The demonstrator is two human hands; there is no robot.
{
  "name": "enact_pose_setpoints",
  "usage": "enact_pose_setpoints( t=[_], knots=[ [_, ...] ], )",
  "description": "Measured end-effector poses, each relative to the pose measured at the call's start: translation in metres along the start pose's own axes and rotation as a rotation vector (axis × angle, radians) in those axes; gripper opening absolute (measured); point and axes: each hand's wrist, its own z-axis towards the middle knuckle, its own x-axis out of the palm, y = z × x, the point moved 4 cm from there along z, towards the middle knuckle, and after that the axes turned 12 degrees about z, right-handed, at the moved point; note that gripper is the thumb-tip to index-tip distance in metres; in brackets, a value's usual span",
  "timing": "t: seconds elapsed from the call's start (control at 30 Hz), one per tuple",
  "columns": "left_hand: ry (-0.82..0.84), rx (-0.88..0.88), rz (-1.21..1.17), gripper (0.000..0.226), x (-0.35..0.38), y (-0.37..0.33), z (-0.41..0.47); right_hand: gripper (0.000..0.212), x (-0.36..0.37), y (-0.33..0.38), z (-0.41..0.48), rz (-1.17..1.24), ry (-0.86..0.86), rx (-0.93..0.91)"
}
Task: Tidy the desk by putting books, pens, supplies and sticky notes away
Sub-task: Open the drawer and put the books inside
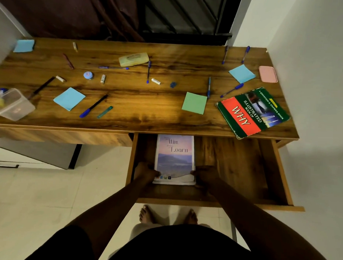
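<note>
Gripping its near corners, the left hand [146, 171] and right hand [205, 174] hold the Win Learn book [174, 159] flat in the open drawer [280, 172] — it looks light, thin and probably bendy, so two-sided support suits it.

My left hand [146, 170] and right hand [205, 174] grip a pastel-covered paperback book [174, 159] inside the open wooden drawer [243, 167].

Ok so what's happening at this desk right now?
A person's left hand and right hand hold a pastel book by its near corners inside the open drawer. On the desk, a green and red book, pens and sticky notes lie scattered.
</note>
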Motion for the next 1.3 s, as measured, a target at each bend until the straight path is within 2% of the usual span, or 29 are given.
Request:
enact_pose_setpoints(
  t=[0.33, 0.53, 0.6, 0.73, 0.87, 0.97, 1.07, 1.17, 1.3],
  knots=[
    [-0.002, 0.029, 0.053, 0.047, 0.011, 0.014, 0.018, 0.036, -0.004, -0.002, 0.007, -0.026, -0.012, -0.05],
    [-0.014, 0.038, 0.065, 0.042, 0.009, 0.006, 0.012, 0.035, -0.004, -0.002, 0.013, -0.087, -0.033, -0.085],
    [-0.059, 0.086, 0.1, 0.045, 0.007, -0.003, 0.002, 0.032, -0.007, 0.0, 0.011, -0.098, -0.016, -0.106],
    [-0.266, 0.277, 0.196, 0.056, -0.005, -0.035, -0.015, 0.017, -0.023, 0.011, 0.01, -0.086, -0.035, -0.203],
    [-0.331, 0.466, 0.165, 0.043, -0.022, -0.096, -0.033, 0.018, -0.052, 0.038, -0.001, 0.219, -0.082, -0.246],
    [-0.263, 0.548, 0.127, 0.033, -0.022, -0.14, -0.037, 0.017, -0.085, 0.064, -0.015, 0.426, -0.148, -0.304],
    [-0.207, 0.595, 0.093, 0.03, -0.016, -0.181, -0.039, 0.028, -0.11, 0.09, -0.016, 0.541, -0.118, -0.339],
    [-0.164, 0.651, 0.068, 0.029, -0.01, -0.214, -0.041, 0.014, -0.116, 0.113, -0.009, 0.661, -0.097, -0.288],
    [-0.155, 0.675, 0.087, 0.032, -0.002, -0.24, -0.04, 0.009, -0.119, 0.133, -0.01, 0.785, -0.095, -0.24]
  ],
)
